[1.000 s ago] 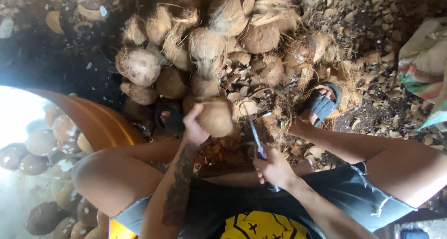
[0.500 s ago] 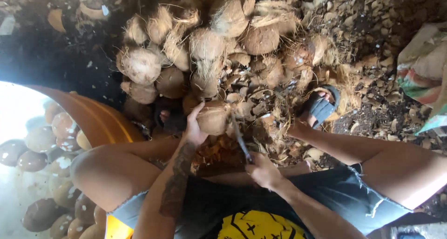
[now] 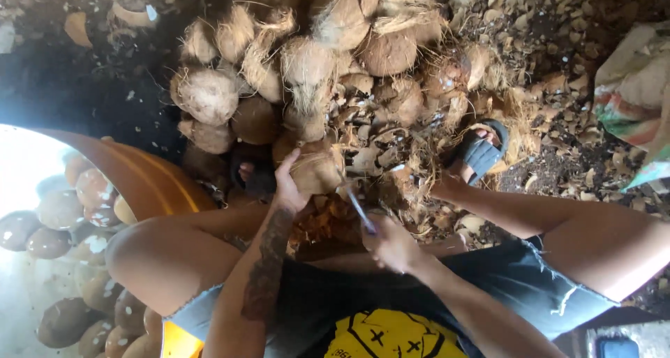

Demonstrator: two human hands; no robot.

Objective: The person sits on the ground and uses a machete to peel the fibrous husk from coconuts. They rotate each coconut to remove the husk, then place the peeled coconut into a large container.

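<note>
A husked brown coconut (image 3: 317, 168) sits at the near edge of the coconut pile (image 3: 307, 58), just ahead of the person's knees. The left hand (image 3: 287, 185) cups it from its left side, fingers wrapped up over the shell, so it is the nearer hand and touches the nut. The right hand (image 3: 392, 243) lies behind and to the right of the coconut, fist closed around the handle of a knife (image 3: 359, 209). The blade's long axis slants up and left toward the nut's right flank; whether the tip touches is hard to tell. Left of the coconut, an orange tub (image 3: 143, 180) holds peeled nuts.
</note>
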